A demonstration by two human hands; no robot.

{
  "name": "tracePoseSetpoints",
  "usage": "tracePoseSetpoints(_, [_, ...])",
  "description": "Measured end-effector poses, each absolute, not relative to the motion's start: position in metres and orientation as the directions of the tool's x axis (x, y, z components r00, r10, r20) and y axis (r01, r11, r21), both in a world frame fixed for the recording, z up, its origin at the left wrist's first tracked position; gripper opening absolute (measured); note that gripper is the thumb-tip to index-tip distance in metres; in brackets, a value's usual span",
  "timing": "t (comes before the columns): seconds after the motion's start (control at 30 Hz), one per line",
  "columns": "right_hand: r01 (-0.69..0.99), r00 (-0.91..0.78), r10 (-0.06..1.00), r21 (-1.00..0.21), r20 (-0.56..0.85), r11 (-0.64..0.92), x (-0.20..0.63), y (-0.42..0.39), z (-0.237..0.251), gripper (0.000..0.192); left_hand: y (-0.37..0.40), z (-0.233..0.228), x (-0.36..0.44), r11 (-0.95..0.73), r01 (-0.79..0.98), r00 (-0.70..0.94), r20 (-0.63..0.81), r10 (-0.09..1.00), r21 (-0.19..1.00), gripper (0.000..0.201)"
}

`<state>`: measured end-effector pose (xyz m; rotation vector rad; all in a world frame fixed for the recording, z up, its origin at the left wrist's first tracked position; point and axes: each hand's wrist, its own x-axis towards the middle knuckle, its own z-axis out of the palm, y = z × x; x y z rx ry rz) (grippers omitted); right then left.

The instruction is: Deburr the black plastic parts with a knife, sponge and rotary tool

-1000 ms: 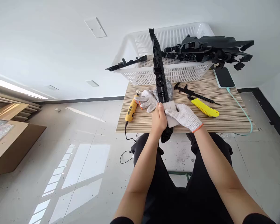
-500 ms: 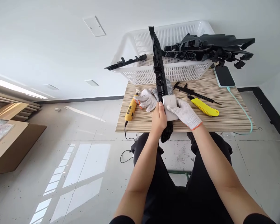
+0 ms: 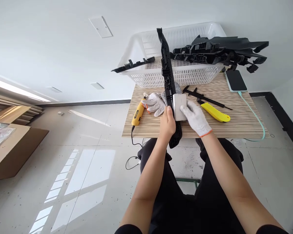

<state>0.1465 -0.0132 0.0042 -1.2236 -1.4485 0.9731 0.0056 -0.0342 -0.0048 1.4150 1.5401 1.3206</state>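
Observation:
A long black plastic part (image 3: 168,74) stands tilted on the small striped table (image 3: 234,123), its top leaning over the white basket. My bare left hand (image 3: 167,125) grips its lower section. My right hand (image 3: 196,118), in a white knit glove, presses a pale grey block (image 3: 179,105) against the part's right side, just above my left thumb.
A white mesh basket (image 3: 190,76) at the back holds more black plastic parts (image 3: 222,52). On the table lie a spare white glove (image 3: 154,103), a yellow rotary tool (image 3: 138,115), black calipers (image 3: 202,96), a yellow utility knife (image 3: 215,112) and a charging phone (image 3: 235,80). Cardboard boxes (image 3: 12,152) stand at left.
My gloved right hand has slid the grey block up along the black part, away from me. My left hand stays gripped on the part.

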Motion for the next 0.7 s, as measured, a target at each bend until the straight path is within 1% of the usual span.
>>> tracePoseSetpoints(0.07, [0.321, -0.011, 0.971, -0.919, 0.240, 0.230, 0.145, -0.014, 0.001, 0.060, -0.034, -0.005, 0.005, -0.101, 0.303, -0.198, 0.167, 0.966, 0.948, 0.063])
tracePoseSetpoints(0.13, [0.400, 0.022, 0.950, -0.874, 0.310, 0.276, 0.144, -0.015, -0.001, 0.056, -0.034, -0.005, 0.005, -0.099, 0.306, -0.200, 0.166, 0.966, 0.947, 0.062])
tracePoseSetpoints(0.2, [0.381, -0.035, 0.943, -0.867, 0.332, 0.319, 0.143, -0.015, -0.001, 0.050, -0.034, -0.005, 0.005, -0.090, 0.312, -0.206, 0.160, 0.965, 0.946, 0.061])
tracePoseSetpoints(0.23, [0.346, -0.070, 0.946, -0.882, 0.315, 0.319, 0.143, -0.014, 0.000, 0.049, -0.034, -0.005, 0.006, -0.087, 0.315, -0.208, 0.158, 0.965, 0.945, 0.060])
tracePoseSetpoints(0.3, [0.287, -0.103, 0.963, -0.920, 0.248, 0.268, 0.142, -0.014, 0.004, 0.049, -0.034, -0.005, 0.006, -0.083, 0.325, -0.209, 0.158, 0.965, 0.942, 0.058])
tracePoseSetpoints(0.37, [0.279, -0.108, 0.979, -0.940, 0.175, 0.199, 0.141, -0.014, 0.009, 0.046, -0.035, -0.004, 0.006, -0.087, 0.340, -0.200, 0.162, 0.966, 0.937, 0.056])
tracePoseSetpoints(0.43, [0.289, -0.026, 0.989, -0.946, 0.147, 0.148, 0.140, -0.015, 0.011, 0.041, -0.035, -0.003, 0.007, -0.089, 0.348, -0.193, 0.164, 0.967, 0.933, 0.056])
tracePoseSetpoints(0.47, [0.270, 0.071, 0.988, -0.956, 0.140, 0.116, 0.141, -0.015, 0.012, 0.040, -0.036, -0.003, 0.007, -0.087, 0.349, -0.193, 0.163, 0.968, 0.933, 0.057])
tracePoseSetpoints(0.53, [0.136, 0.285, 0.956, -0.990, 0.066, 0.027, 0.142, -0.017, 0.011, 0.043, -0.036, -0.003, 0.007, -0.084, 0.347, -0.197, 0.161, 0.967, 0.934, 0.058])
tracePoseSetpoints(0.57, [0.046, 0.318, 0.948, -0.999, -0.009, -0.025, 0.142, -0.018, 0.010, 0.046, -0.036, -0.003, 0.007, -0.087, 0.345, -0.197, 0.163, 0.967, 0.934, 0.059])
tracePoseSetpoints(0.6, [-0.021, 0.264, 0.960, -0.996, -0.088, -0.085, 0.143, -0.020, 0.010, 0.048, -0.036, -0.003, 0.007, -0.093, 0.340, -0.192, 0.165, 0.967, 0.936, 0.060])
tracePoseSetpoints(0.63, [-0.040, 0.148, 0.977, -0.988, -0.152, -0.147, 0.143, -0.022, 0.010, 0.049, -0.035, -0.004, 0.006, -0.100, 0.332, -0.183, 0.168, 0.969, 0.938, 0.061])
tracePoseSetpoints(0.67, [-0.006, 0.025, 0.981, -0.981, -0.192, -0.192, 0.143, -0.024, 0.011, 0.050, -0.035, -0.004, 0.006, -0.106, 0.319, -0.178, 0.170, 0.969, 0.942, 0.063])
tracePoseSetpoints(0.7, [0.058, -0.053, 0.977, -0.977, -0.208, -0.205, 0.143, -0.026, 0.011, 0.050, -0.035, -0.004, 0.006, -0.109, 0.305, -0.178, 0.169, 0.969, 0.946, 0.064])
